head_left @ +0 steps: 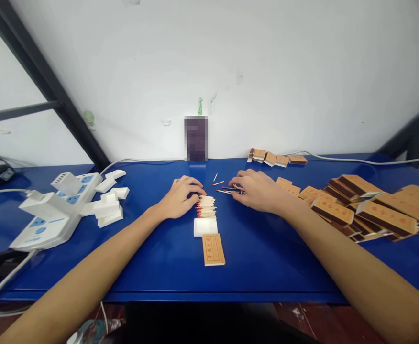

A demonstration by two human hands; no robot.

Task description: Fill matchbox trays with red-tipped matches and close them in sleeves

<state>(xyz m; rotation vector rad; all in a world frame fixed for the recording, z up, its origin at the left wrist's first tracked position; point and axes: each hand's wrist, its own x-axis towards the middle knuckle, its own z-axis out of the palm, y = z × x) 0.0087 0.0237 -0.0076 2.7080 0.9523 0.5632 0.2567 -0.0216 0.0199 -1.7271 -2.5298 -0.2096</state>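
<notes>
My left hand (181, 197) rests at the upper left end of a stack of red-headed matches (206, 207), thumb and forefinger curved with a gap between them. The stack's heads point left. My right hand (258, 190) is closed over a few loose matches (224, 192), some poking out between its thumb and fingers. Two more single matches (218, 183) lie between the hands. Just below the stack sits a white inner matchbox tray (205, 231). Nearest me is an orange matchbox sleeve (214, 250) with red print, lying flat.
Many orange matchbox sleeves (385, 215) are heaped at right, with several more (276, 159) by the wall. White trays (111, 208) lie at left beside a power strip (57, 215) with plugs and cables. A dark pixelated rectangle (195, 138) stands against the wall.
</notes>
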